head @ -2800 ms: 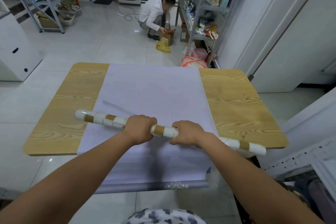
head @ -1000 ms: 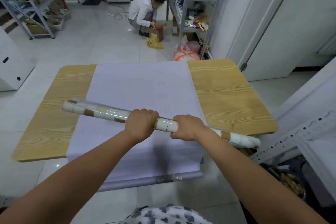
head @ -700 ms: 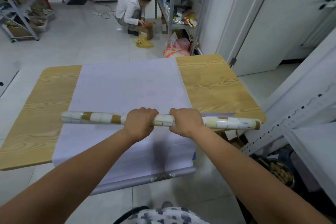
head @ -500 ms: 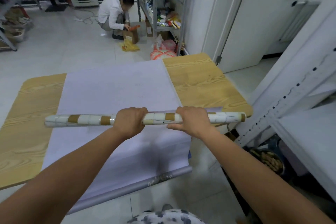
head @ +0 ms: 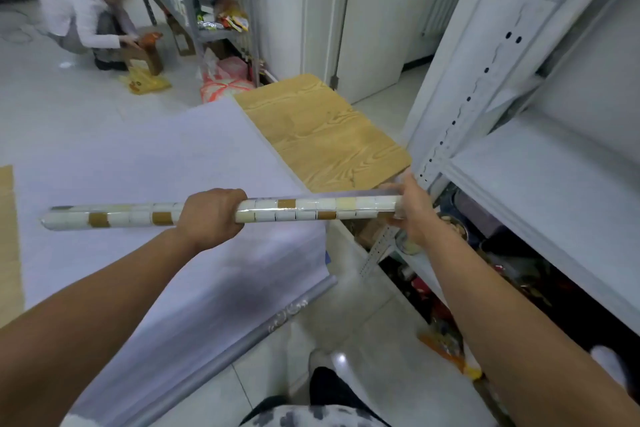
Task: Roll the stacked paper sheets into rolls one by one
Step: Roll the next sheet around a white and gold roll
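Over table (head: 329,139): roll (head: 311,210) horiz., L–R.

You are wearing the only camera on your head, so it is looking forward and down. It is sitting close above your left hand (head: 211,215) and right hand (head: 412,210), both gripping the paper roll (head: 311,210). It is taking in the table (head: 329,139) and the white shelf (head: 536,166) beside it.
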